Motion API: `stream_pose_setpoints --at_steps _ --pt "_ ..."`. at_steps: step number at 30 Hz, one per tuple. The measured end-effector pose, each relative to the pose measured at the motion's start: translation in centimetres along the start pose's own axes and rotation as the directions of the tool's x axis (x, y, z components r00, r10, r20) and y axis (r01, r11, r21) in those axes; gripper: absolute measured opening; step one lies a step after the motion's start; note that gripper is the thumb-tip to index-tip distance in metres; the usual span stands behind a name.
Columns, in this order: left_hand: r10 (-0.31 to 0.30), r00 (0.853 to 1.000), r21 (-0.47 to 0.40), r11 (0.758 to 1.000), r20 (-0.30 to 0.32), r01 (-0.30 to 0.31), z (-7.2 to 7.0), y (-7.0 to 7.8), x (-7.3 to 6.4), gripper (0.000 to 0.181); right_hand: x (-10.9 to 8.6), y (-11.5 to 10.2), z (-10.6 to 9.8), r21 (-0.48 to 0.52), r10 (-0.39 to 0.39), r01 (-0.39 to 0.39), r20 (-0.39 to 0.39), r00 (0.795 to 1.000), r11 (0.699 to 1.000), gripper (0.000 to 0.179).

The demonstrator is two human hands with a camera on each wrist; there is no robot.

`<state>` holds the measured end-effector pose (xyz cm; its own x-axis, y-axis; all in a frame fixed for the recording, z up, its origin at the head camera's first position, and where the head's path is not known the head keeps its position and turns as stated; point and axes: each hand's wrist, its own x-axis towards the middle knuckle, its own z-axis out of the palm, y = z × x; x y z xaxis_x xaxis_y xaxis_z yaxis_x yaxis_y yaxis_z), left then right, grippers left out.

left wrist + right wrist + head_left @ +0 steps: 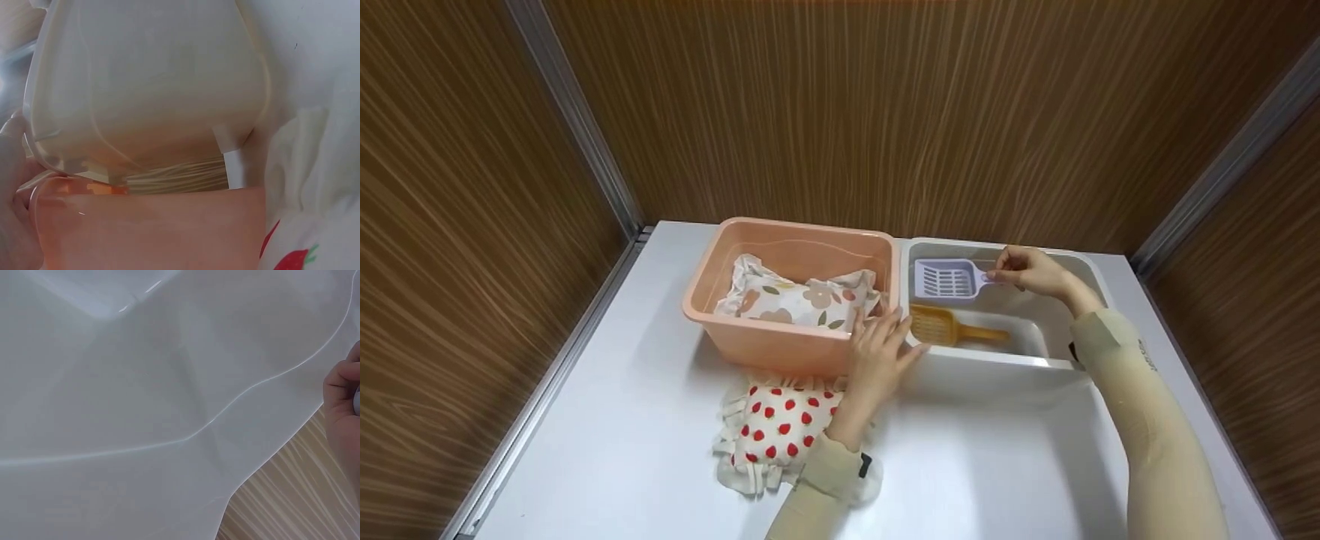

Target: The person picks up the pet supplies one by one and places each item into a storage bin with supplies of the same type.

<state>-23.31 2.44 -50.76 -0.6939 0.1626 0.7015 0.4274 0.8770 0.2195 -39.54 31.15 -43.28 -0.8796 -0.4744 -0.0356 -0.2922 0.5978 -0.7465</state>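
Brown wood-grain panels (840,112) are being ranged behind and on both sides of a white counter (607,420). Two open bins are being supported by it side by side: a white bin (997,375) on the right and a peach bin (780,346) on the left. In front of the peach bin, a frilled strawberry-print cushion (784,427) is being borne by the counter, partly covered by the left forearm. Inside the peach bin, a floral cushion (795,300) is being contained. The left hand (877,352) is being rested over the neighbouring rims of both bins, its fingers being held spread and nothing being grasped. The right hand (1035,271) is being held over the white bin, and the handle end of a lilac slotted scoop (945,279) is being pinched by its fingers. That scoop's head is being held level with the bin's opening, toward the far side; whether the bin is being touched by it cannot be told. Nearer the front, an amber slotted scoop (949,327) is being held inside the white bin, its handle being pointed right.
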Motion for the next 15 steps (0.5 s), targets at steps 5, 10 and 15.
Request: stream_pose_setpoints --at_steps 5,10,15 --pt "0.002 1.0 -0.002 1.0 -0.01 -0.002 0.05 0.0 -0.08 0.051 0.15 0.37 0.15 -0.001 -0.012 0.012 0.021 1.0 1.0 0.023" --pt "0.013 0.999 0.003 1.0 -0.032 -0.013 0.18 -0.04 -0.16 0.049 0.22 0.35 0.25 0.014 0.028 -0.028 0.048 0.998 0.999 0.025" --pt "0.018 0.999 0.008 1.0 -0.045 -0.017 0.16 -0.06 -0.19 0.048 0.42 0.46 0.27 0.002 0.033 -0.034 0.085 0.996 0.999 0.022"
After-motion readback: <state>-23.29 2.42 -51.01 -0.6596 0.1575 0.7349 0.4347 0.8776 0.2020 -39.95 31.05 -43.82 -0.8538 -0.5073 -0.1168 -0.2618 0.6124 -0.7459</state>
